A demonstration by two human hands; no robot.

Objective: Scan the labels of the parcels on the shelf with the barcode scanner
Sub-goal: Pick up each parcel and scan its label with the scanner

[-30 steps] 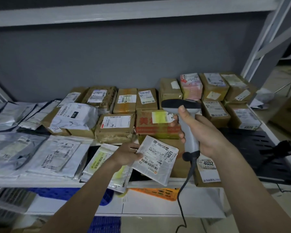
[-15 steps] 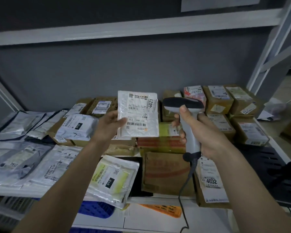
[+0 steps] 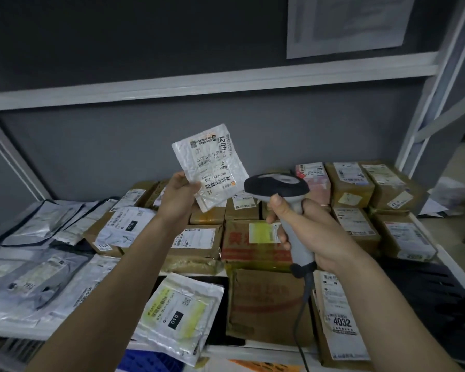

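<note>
Where the shelf (image 3: pixel 266 347) edge runs nearest, flat on it lie a white pouch with a yellow label (image 3: pixel 177 315), a worn brown box (image 3: pixel 266 307) and a parcel marked 4032 (image 3: pixel 341 320). Just above these, right hand (image 3: pixel 317 234) wrapped round the grip of a grey barcode scanner (image 3: pixel 277 189), thumb up its neck, cable hanging down, dark head beside a small white parcel marked 4021 (image 3: pixel 210 165), pinched at its lower left corner by the left hand (image 3: pixel 179 200) and held up, tilted, label facing the camera. Farther back, rows of brown cardboard parcels (image 3: pixel 349 181) against the grey wall (image 3: pixel 91 146).
</note>
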